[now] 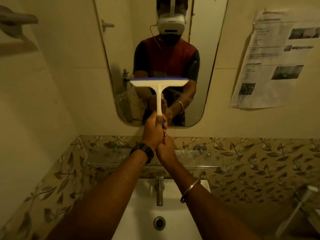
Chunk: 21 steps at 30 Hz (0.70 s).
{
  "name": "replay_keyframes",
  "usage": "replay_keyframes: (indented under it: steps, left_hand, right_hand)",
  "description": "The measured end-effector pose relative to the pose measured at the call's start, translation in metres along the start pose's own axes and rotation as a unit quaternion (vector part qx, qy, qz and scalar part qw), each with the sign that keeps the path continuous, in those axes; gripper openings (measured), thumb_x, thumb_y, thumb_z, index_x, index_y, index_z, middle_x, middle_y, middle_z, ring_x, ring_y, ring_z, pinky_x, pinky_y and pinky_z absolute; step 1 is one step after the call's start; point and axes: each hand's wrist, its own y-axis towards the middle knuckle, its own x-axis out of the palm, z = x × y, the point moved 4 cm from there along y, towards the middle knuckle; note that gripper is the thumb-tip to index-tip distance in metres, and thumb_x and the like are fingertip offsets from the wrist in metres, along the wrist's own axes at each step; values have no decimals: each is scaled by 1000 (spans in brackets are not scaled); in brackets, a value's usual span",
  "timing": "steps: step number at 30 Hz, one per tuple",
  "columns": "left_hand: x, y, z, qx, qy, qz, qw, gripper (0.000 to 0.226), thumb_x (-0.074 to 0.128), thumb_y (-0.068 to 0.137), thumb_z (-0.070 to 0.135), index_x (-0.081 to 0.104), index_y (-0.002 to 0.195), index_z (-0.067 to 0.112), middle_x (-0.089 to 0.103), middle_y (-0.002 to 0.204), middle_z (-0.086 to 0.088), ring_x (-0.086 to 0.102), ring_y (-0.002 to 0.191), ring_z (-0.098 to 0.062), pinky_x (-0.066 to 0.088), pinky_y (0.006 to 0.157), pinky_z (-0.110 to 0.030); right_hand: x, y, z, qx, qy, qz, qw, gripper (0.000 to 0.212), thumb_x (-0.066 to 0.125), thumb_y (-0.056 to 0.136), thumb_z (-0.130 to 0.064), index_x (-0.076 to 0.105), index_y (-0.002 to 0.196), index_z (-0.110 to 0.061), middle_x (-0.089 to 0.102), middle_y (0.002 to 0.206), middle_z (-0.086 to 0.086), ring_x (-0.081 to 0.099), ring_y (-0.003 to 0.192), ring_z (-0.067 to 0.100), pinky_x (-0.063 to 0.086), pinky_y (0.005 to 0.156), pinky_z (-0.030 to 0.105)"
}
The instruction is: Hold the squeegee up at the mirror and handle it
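A white squeegee [158, 84] with a blue rubber edge is held up against the wall mirror [199, 70], blade level across the mirror's lower half. My left hand [152, 130], with a dark watch on the wrist, grips the lower end of the handle. My right hand [165, 147], with a metal bangle on the forearm, grips just below it, pressed against the left. The handle's end is hidden inside the hands. The mirror reflects a person in a headset holding the squeegee.
Below the mirror a glass shelf [121, 157] crosses a leaf-patterned tile band. A metal tap [159, 187] stands over the white basin [138, 213] with its drain [159, 223]. A printed paper sheet [270, 63] hangs on the right wall. A towel rail [19, 21] sits top left.
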Motion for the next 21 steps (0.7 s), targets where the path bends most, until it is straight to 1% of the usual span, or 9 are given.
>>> replay_keyframes:
  steps: [2, 4, 6, 9, 11, 12, 15, 18, 21]
  left_hand:
    - [-1, -13, -21, -29, -8, 14, 999, 32, 38, 112, 28, 58, 91, 16, 55, 71, -7, 46, 53, -16, 44, 52, -30]
    - [-1, -25, -30, -40, -18, 18, 999, 31, 39, 112, 28, 59, 91, 17, 58, 71, -4, 48, 54, -16, 45, 54, -32]
    - [-2, -31, -23, -39, -33, 14, 999, 31, 39, 112, 29, 60, 93, 17, 59, 71, -3, 49, 55, -16, 47, 56, -32]
    - [-9, -28, 7, -16, -102, 12, 995, 31, 38, 112, 31, 60, 95, 16, 58, 74, -3, 49, 58, -17, 46, 56, -31]
    - [-17, -17, 31, 5, -145, 17, 989, 30, 37, 112, 31, 59, 96, 16, 57, 75, -4, 47, 58, -15, 44, 53, -28]
    - [-20, -10, 42, 10, -161, 22, 987, 31, 37, 112, 31, 59, 97, 16, 56, 75, -4, 46, 57, -14, 42, 50, -26]
    - [-29, 11, 60, 11, -188, 35, 982, 32, 36, 112, 31, 58, 96, 15, 55, 73, -2, 45, 55, -12, 39, 47, -24]
    - [-27, 15, 49, 2, -183, 37, 982, 32, 35, 112, 31, 56, 96, 14, 54, 71, -2, 44, 54, -13, 38, 46, -23]
    - [-16, 0, 20, -19, -164, 63, 984, 33, 35, 112, 30, 56, 94, 12, 52, 71, -8, 42, 51, -15, 36, 44, -24]
  right_hand:
    - [-1, -10, 18, 7, -20, -16, 1000, 26, 51, 105, -14, 67, 84, -15, 66, 71, 1, 62, 63, 10, 51, 59, 31]
    - [-4, -22, 26, 10, -31, -17, 999, 30, 50, 105, -12, 66, 82, -18, 65, 68, -1, 59, 59, 7, 48, 56, 29]
    - [-8, -30, 20, -3, -44, -9, 999, 34, 47, 107, -11, 63, 79, -23, 62, 66, -4, 56, 56, 2, 47, 54, 27]
    - [-8, -27, -10, -69, -85, -4, 994, 34, 41, 107, -24, 61, 80, -25, 63, 70, 0, 58, 61, 10, 50, 59, 36]
    - [-5, -15, -37, -114, -107, 3, 988, 35, 38, 105, -33, 62, 82, -20, 65, 72, 4, 61, 63, 18, 52, 60, 39]
    - [-3, -7, -50, -131, -119, 7, 984, 38, 37, 105, -36, 62, 83, -18, 64, 71, 4, 61, 62, 20, 52, 59, 39]
    - [3, 11, -79, -156, -165, 6, 974, 39, 35, 106, -35, 58, 78, -20, 58, 66, -4, 55, 59, 12, 47, 58, 32]
    - [4, 19, -67, -122, -182, 1, 976, 40, 39, 108, -28, 54, 71, -26, 56, 63, -5, 53, 56, 10, 44, 56, 30]
    - [-3, 14, -32, -84, -205, -11, 975, 39, 45, 107, -22, 53, 69, -29, 56, 62, -5, 51, 54, 9, 41, 55, 28]
